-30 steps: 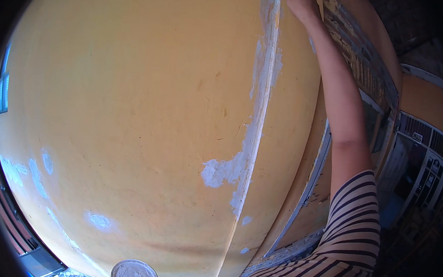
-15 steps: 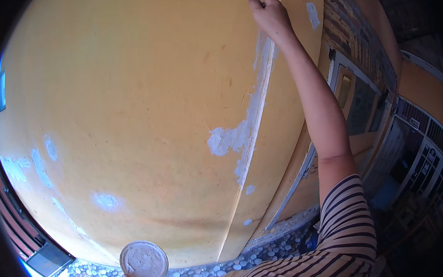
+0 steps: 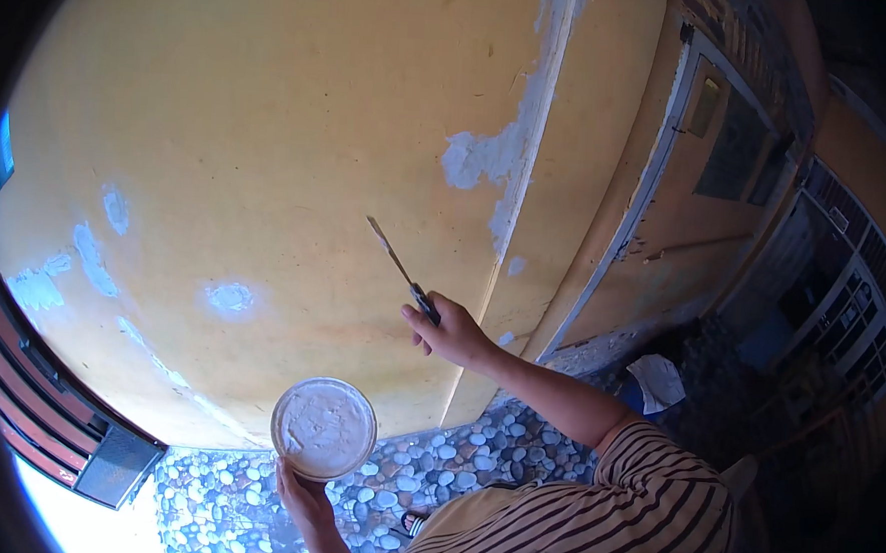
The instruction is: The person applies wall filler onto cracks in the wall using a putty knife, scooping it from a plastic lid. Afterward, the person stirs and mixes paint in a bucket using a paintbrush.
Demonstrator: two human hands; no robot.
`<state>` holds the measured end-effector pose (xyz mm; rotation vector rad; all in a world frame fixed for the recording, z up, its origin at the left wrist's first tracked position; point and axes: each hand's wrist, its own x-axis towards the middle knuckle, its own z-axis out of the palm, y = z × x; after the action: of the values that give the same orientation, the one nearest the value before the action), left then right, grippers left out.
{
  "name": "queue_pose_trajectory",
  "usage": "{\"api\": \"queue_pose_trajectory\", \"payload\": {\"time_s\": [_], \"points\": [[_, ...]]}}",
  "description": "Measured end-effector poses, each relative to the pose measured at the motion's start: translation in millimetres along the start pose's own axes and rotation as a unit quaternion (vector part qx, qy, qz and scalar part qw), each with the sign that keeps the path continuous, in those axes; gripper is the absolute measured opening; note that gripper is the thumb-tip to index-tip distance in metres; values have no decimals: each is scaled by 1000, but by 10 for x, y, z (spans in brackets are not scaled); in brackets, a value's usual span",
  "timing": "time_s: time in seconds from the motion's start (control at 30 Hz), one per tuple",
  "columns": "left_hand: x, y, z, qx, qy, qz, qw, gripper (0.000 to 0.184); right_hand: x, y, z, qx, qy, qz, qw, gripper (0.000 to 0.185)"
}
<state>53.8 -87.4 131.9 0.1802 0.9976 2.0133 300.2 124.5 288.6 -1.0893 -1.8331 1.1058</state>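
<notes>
My right hand (image 3: 448,329) is closed round the dark handle of a putty knife (image 3: 396,254), whose thin blade points up and left in front of the yellow wall (image 3: 297,189). Lower down, my left hand (image 3: 301,491) grips the bottom edge of a round container (image 3: 324,428) filled with pale grey paste. Grey-white paste patches (image 3: 484,161) run along the wall's vertical corner edge, above and to the right of the knife. A smaller patch (image 3: 229,297) lies on the wall left of the knife.
The floor (image 3: 221,500) has a pebble pattern. At the left stands a dark red slatted gate (image 3: 46,396). A door (image 3: 716,131) with a white frame is at the right, with a whitish object (image 3: 657,382) on the ground below it.
My right hand has come down from the top of the corner edge with the putty knife, now fully visible. The container and my left hand have risen into fuller view. The camera has tilted down.
</notes>
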Motion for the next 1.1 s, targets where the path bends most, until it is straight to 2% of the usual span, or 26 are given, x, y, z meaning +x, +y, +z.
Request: {"api": "queue_pose_trajectory", "payload": {"time_s": [0.07,0.1,0.13,0.17,0.23,0.37,0.47,0.53,0.57,0.6,0.63,0.67,0.77,0.8,0.93,1.03,1.07,1.1], "points": [[-105,-96,-10,5,-9,-13,1000,42,-266,651,185,42,9,1,999,41],[-164,-132,-13,9,-27,-26,999,41,-425,860,248,133,-10,41,990,36],[-221,-164,-17,14,-45,-39,998,40,-586,1009,294,223,-30,79,971,31],[-252,-212,-42,26,-42,-52,997,38,-756,1123,335,231,-29,80,969,31],[-345,-315,-60,28,-61,-65,996,36,-1053,1277,345,338,-61,140,929,33],[-563,-469,-35,36,-107,-102,988,35,-1606,1360,291,431,-54,181,883,25],[-861,-528,-9,79,-139,-125,979,37,-2083,1551,280,459,-32,180,869,22],[-1065,-560,-77,44,-140,-156,977,30,-2433,1620,273,475,-22,189,859,22],[-1187,-570,-120,315,-242,53,916,32,-2612,1665,268,472,-13,185,862,21],[-1337,-563,-188,546,-318,250,734,34,-2795,1704,279,470,-2,181,864,21],[-1277,-768,-415,512,-325,249,755,48,-2966,1677,282,468,13,192,862,20],[-1415,-773,-471,520,-325,242,752,48,-3139,1749,315,480,37,182,857,21],[-1689,-819,-668,538,-365,355,671,57,-3611,1840,353,493,47,174,851,23],[-1766,-824,-758,544,-368,352,667,57,-3762,1842,377,499,49,176,847,23],[-2110,-753,-879,529,-396,301,687,57,-4220,1624,400,499,82,199,839,22],[-2396,-683,-831,531,-412,310,673,53,-4485,1593,442,494,106,164,847,22],[-2383,-763,-882,324,-338,52,882,51,-4555,1557,453,491,118,165,847,21],[-2368,-779,-979,206,-294,-93,929,49,-4612,1516,478,481,137,169,849,20]]}}
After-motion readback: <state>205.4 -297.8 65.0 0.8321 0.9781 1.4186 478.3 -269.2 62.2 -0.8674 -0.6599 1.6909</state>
